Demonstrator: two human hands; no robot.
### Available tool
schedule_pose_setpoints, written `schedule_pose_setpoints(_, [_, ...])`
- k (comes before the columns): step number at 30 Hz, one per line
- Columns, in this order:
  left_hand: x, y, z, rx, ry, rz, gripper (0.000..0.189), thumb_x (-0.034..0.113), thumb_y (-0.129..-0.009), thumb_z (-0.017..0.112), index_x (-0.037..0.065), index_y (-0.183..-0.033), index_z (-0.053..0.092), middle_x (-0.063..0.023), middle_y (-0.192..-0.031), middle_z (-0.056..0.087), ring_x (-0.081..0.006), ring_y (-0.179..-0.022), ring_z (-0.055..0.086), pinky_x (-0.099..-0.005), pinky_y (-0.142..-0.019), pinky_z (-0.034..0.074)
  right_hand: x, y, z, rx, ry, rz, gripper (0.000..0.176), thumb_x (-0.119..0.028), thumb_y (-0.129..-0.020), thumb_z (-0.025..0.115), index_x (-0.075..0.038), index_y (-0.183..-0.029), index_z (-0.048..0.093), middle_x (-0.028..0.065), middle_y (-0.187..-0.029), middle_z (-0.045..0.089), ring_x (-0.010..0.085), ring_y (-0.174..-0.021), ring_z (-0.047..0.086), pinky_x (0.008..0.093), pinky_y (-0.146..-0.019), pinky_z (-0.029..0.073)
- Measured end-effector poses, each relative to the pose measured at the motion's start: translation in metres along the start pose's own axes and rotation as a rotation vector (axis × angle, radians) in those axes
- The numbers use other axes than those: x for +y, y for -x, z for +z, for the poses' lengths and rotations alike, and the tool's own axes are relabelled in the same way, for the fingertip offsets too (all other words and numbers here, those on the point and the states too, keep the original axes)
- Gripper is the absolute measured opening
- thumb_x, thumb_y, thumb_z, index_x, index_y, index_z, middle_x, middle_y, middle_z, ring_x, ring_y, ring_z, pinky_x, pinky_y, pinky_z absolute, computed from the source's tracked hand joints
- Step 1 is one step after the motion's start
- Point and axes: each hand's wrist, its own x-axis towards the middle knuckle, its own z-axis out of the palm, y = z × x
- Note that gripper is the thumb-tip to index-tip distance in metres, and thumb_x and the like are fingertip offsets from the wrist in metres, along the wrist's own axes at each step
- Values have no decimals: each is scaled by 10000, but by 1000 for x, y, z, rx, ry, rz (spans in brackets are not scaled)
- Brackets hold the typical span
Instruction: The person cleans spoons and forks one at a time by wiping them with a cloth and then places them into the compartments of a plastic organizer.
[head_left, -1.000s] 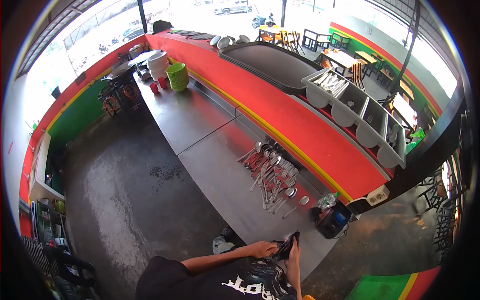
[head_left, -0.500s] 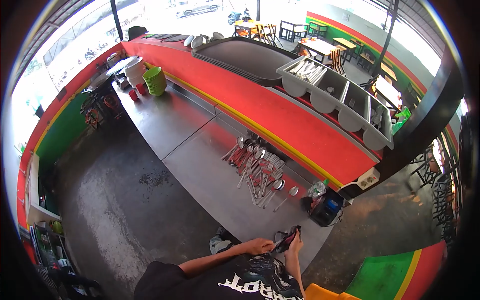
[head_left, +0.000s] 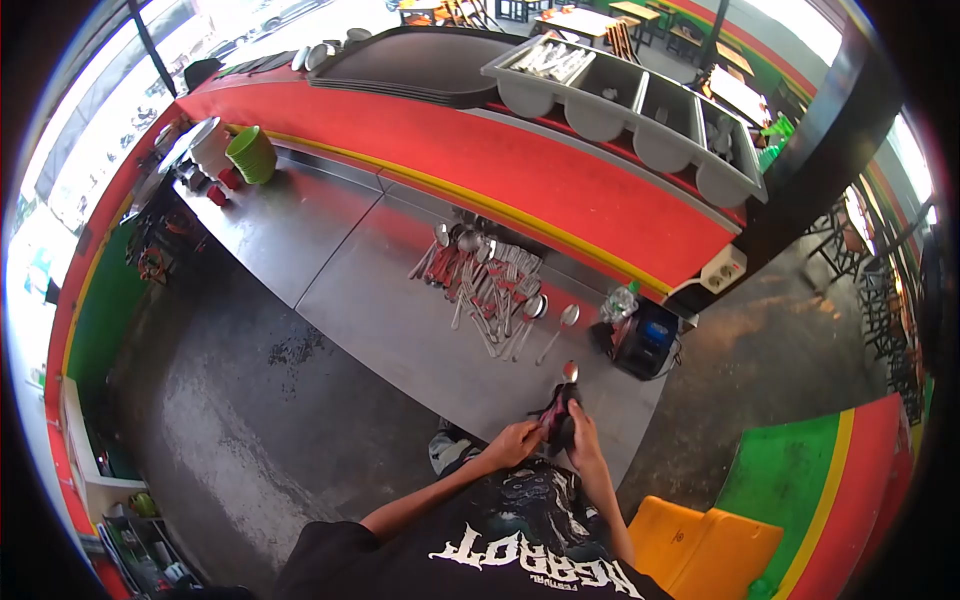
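Observation:
A dark cloth (head_left: 560, 412) with a pinkish patch is bunched in front of my body. The bowl of a spoon (head_left: 570, 372) sticks out past its far end; the cloth hides the handle. My right hand (head_left: 583, 440) is closed around the cloth. At the cloth's near left side, my left hand (head_left: 514, 444) is closed in a pinch, seemingly on the spoon's handle end, which the fingers hide. Beyond both hands, a pile of spoons and forks (head_left: 490, 285) lies on the metal counter (head_left: 400, 330). One single spoon (head_left: 567, 318) rests at the pile's right.
A black device (head_left: 648, 340) and a clear plastic bottle (head_left: 620, 302) stand at the counter's right end. Along the red ledge are dark trays (head_left: 415, 60) and a grey cutlery bin (head_left: 630, 115). Green bowls (head_left: 252, 155) are stacked far left; an orange chair (head_left: 690, 550) is near right.
Both hands have moved forward over the counter with the cloth. The spoon's bowl now shows beyond the cloth. The camera view has also shifted.

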Motion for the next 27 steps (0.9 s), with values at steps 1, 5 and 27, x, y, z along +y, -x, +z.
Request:
schedule_pose_setpoints(1, [-6,-1,4,-46,-26,55,246,228,-986,508,15,-903,599,-69,-607,531,-172,-547,509,-340,-549,417,0,7,9,-67,65,20,263,-352,-926,618,-110,-1028,634,31,-856,663,167,-745,646,328,-663,524])
schedule_pose_setpoints(5, [-4,-2,7,-292,-36,52,276,269,-997,493,25,-924,600,-51,-628,540,-157,-571,518,-325,-562,415,11,-4,-2,270,-28,-102,211,-283,-908,663,-85,-977,642,33,-781,650,165,-656,634,306,-579,504])
schedule_pose_setpoints(27, [17,-19,-1,-167,294,-101,315,299,-1035,451,24,-928,562,20,-633,475,-49,-577,432,-227,-548,366,-13,1,-31,122,-82,-279,511,-276,-979,560,-121,-1414,340,90,-1354,502,280,-1143,562,497,-924,486])
